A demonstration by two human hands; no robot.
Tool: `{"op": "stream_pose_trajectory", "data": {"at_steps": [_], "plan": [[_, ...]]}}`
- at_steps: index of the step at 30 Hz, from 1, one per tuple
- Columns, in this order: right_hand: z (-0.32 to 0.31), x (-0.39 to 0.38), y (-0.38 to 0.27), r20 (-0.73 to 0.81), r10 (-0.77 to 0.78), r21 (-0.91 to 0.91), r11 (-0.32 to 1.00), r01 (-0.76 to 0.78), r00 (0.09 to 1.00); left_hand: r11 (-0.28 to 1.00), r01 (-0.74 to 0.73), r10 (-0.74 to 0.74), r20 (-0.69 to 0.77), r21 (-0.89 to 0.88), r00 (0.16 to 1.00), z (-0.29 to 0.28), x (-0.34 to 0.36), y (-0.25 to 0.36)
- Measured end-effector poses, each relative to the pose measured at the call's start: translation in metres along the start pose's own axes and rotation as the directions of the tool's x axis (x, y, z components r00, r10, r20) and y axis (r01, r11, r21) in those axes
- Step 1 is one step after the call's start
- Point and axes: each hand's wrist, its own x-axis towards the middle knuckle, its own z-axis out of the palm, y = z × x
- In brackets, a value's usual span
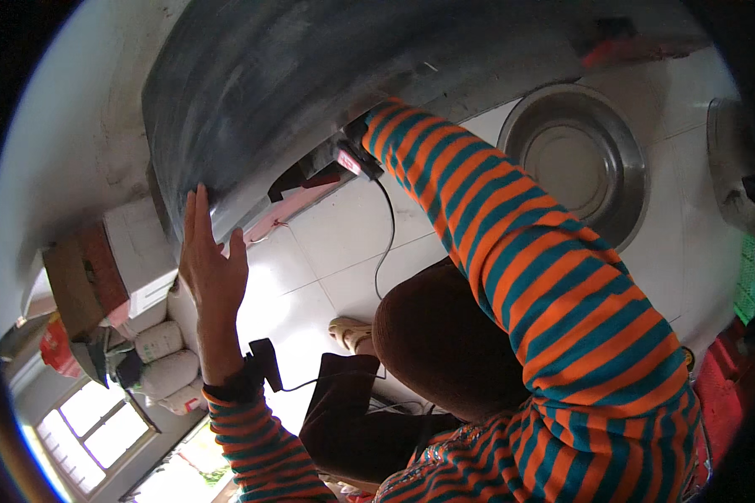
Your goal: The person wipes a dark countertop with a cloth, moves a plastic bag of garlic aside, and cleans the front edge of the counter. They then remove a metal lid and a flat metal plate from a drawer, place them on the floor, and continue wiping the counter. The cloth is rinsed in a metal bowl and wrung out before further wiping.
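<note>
A large, dark grey, smooth curved panel [268,92] fills the upper middle of the head view; its surface is scuffed and I cannot make out what it belongs to. My left hand [214,260] lies against the panel's lower left edge, fingers stretched out and pointing up, holding nothing. My right arm [495,226], in an orange and teal striped sleeve, reaches up to the panel's lower edge. The right hand itself is hidden there, so its fingers do not show. By that wrist sits a small black device with a label [356,159], a cable hanging from it.
A round metal basin [575,159] stands on the pale tiled floor [310,260] at the right. My bent knee [445,344] and a sandalled foot [350,334] are below. Stacked sacks [164,360], a cardboard box [84,277] and a window [96,432] are at the left.
</note>
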Motion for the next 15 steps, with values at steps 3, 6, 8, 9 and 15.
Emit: {"op": "stream_pose_trajectory", "data": {"at_steps": [3,6,8,9,15], "plan": [[0.037,-0.017,-0.012,0.141,-0.062,0.141,0.989,0.042,0.988,0.998,-0.044,0.047,-0.063,0.047,0.997,0.004,-0.001,-0.002],[0.078,-0.027,-0.014,-0.035,-0.287,-0.107,0.953,0.282,0.957,0.998,-0.034,0.038,-0.097,0.044,0.995,0.006,-0.001,-0.001],[0.097,-0.045,-0.004,0.164,-0.41,-0.158,0.887,0.434,0.897,1.0,0.006,-0.005,-0.084,0.01,0.996,0.006,-0.002,0.001],[0.104,-0.055,0.0,0.3,-0.407,-0.214,0.853,0.477,0.863,1.0,0.015,-0.014,-0.079,0.013,0.997,0.005,-0.002,0.002],[0.092,-0.097,0.023,0.443,-0.304,0.171,0.952,0.253,0.844,0.997,0.066,-0.063,-0.076,0.038,0.995,0.005,-0.002,0.008]]}}
